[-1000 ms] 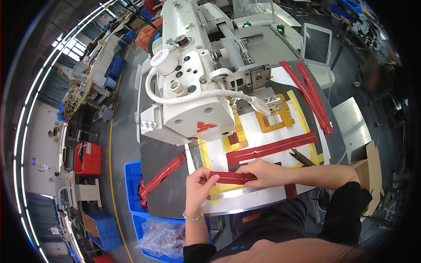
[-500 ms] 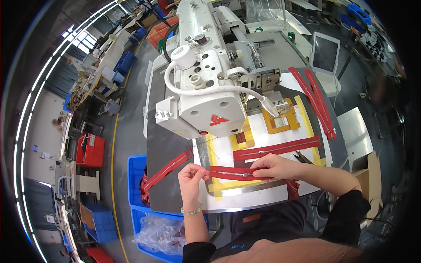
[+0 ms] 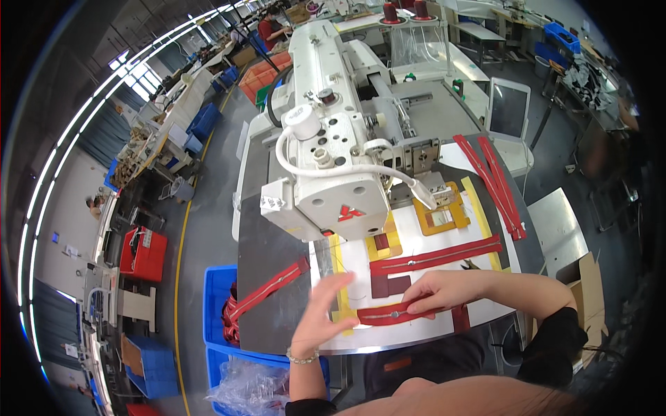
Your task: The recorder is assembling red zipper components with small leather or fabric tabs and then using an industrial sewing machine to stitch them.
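A red zipper (image 3: 378,316) with a metal slider lies near the front edge of the white work surface. My right hand (image 3: 438,292) is closed on its right part, thumb and fingers pinching the tape. By the zipper's left end my left hand (image 3: 321,313), slightly blurred, is open with fingers apart and nothing in it. Just beyond the held zipper are a dark red fabric piece (image 3: 388,286) and a second red zipper (image 3: 444,254), laid out flat. Thread snips (image 3: 469,265) rest beyond my right wrist.
A large white sewing machine (image 3: 347,194) with a yellow clamp frame (image 3: 440,220) stands ahead. More red zippers (image 3: 494,184) lie at the right; another zipper (image 3: 270,288) hangs toward a blue bin (image 3: 216,305) at the left. A cardboard box (image 3: 588,291) stands right.
My left hand has gone from a pinch at the zipper's left end to open. The held zipper has shifted nearer and rightward, uncovering the dark red piece. My view has tilted up slightly.
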A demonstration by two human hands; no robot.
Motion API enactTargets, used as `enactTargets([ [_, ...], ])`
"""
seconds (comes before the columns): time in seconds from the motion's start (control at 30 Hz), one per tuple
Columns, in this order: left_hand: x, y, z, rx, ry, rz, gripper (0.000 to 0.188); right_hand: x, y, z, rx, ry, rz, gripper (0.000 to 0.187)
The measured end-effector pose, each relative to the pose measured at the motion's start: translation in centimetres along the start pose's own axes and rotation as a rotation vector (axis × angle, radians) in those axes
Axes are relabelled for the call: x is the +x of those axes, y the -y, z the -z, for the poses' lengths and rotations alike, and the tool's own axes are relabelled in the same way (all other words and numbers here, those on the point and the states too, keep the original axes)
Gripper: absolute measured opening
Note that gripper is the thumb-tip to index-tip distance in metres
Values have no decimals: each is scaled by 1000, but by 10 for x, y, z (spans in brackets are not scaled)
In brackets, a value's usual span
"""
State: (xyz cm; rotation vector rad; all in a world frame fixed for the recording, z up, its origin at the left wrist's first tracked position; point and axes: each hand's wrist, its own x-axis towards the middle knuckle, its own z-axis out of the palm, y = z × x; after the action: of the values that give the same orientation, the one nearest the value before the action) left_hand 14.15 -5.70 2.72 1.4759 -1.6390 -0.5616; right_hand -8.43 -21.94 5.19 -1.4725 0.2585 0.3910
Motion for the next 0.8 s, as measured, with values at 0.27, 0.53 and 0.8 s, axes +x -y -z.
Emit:
enactTargets([
  [0.27,18,8,-9,-417,392,148,22,-23,-3,32,-42,331,-81,45],
  [0.53,50,15,-39,113,184,-50,13,-65,5,82,-592,-34,-182,48],
  [0.8,97,35,-87,845,90,-527,14,-40,-70,108,-1415,-1013,172,36],
])
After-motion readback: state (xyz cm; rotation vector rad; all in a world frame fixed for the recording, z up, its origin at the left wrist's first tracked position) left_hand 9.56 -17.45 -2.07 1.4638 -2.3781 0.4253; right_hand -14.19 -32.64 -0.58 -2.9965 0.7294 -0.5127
